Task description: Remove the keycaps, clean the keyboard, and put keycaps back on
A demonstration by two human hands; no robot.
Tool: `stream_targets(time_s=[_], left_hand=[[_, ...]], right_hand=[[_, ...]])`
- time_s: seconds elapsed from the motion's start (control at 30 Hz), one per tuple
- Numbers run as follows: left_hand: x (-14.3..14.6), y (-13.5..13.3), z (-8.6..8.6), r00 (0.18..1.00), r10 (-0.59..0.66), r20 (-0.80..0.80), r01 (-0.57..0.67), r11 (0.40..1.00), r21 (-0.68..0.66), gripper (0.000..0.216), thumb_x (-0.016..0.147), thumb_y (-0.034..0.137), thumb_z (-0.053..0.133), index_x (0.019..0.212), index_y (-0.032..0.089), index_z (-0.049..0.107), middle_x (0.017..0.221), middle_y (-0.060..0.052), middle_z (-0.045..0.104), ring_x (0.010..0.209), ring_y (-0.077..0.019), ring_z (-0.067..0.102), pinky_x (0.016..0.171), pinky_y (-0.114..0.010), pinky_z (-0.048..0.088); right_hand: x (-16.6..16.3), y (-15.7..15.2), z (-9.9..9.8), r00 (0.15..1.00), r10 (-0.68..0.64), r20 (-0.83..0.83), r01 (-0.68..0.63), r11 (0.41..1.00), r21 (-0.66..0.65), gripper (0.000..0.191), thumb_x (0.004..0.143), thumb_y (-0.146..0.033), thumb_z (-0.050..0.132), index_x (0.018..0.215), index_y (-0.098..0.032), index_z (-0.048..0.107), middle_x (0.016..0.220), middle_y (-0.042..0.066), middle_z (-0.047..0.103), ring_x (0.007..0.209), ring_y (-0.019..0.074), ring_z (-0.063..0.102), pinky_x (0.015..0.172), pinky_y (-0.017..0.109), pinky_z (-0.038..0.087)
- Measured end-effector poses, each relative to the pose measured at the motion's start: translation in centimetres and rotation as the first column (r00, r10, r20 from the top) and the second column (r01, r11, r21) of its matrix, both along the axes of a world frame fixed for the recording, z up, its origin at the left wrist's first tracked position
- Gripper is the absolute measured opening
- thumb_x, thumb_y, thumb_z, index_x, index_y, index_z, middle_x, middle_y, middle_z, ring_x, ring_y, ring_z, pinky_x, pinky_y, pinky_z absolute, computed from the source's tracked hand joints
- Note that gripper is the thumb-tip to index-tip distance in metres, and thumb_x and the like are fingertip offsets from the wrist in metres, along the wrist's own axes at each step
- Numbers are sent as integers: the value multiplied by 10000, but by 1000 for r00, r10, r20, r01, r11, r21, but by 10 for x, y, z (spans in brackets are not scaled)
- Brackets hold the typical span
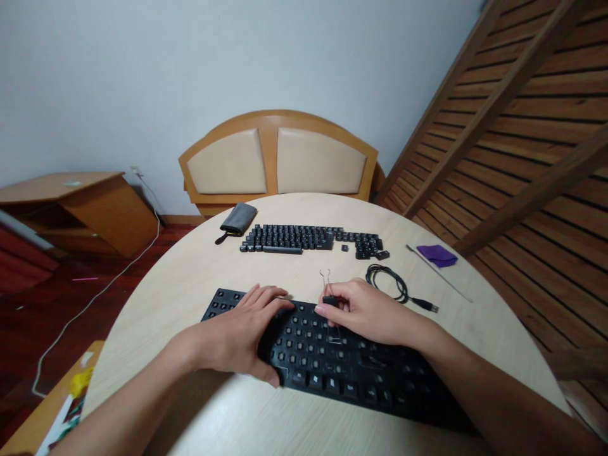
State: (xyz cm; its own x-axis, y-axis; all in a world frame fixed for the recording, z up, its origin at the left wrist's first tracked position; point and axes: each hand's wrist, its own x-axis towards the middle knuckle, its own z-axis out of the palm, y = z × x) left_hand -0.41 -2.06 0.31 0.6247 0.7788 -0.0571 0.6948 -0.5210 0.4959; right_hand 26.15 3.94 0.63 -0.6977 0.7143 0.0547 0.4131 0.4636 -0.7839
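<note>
A black keyboard (304,342) lies at a slant near the table's front, most of its key switches bare. Several keycaps (332,382) are on its lower row. My left hand (237,332) spans the left part of the keyboard, its thumb on the near edge and its fingers over the far edge, holding it. Between the thumb and fingers of my right hand (358,307) is a keycap puller (330,301) with a black middle and thin wire loops. One end of the wire points up; the other hangs over the bare switches. My right forearm hides part of the keyboard.
Removed keycaps (285,237) stand in rows farther back on the round table (190,256). Around them are a grey pouch (240,218), a coiled black USB cable (403,288), a thin stick-like tool (439,272) and a folded purple cloth (437,255). A headboard (273,152) is behind.
</note>
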Motion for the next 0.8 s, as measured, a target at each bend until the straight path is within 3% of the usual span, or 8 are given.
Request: stream_targets(time_s=[0.07,0.17,0.33,0.53,0.8], left_hand=[[9,-2,3,999,-3,37,3,1000,-11,765,741,572,798,1376,269,499,1453,-138,506,1361,-373,456,1194,-601,289],[24,-4,3,984,78,160,-72,996,-46,494,890,466,687,1313,261,536,1337,-110,609,1233,-305,574,1086,-514,452],[40,-3,-4,865,262,428,-212,964,-163,186,976,369,582,1099,232,608,1044,-54,720,968,-224,671,910,-406,537],[47,-3,-12,792,269,549,-253,962,-106,126,964,324,601,916,216,644,913,-37,704,866,-200,652,799,-352,513],[58,-10,-17,795,299,527,-237,954,-184,157,980,306,552,892,185,601,857,-35,680,804,-187,621,769,-327,477]], right_hand=[[0,0,0,1000,19,21,-19,1000,17,225,933,-372,626,832,-204,737,618,-3,700,558,170,614,520,259,392],[-1,-1,-2,998,64,21,-65,998,25,211,939,-362,626,880,-199,746,623,-12,679,568,159,594,526,248,378],[-6,-7,-6,987,156,39,-157,986,46,197,919,-306,657,774,-183,708,629,-27,629,560,128,526,518,235,336],[-6,-6,-9,986,165,35,-166,985,53,243,891,-369,715,743,-176,717,608,-26,623,545,126,531,524,240,341],[1,-1,0,951,286,112,-272,954,-126,351,796,-500,790,802,-152,744,674,-1,663,622,145,605,578,241,410]])
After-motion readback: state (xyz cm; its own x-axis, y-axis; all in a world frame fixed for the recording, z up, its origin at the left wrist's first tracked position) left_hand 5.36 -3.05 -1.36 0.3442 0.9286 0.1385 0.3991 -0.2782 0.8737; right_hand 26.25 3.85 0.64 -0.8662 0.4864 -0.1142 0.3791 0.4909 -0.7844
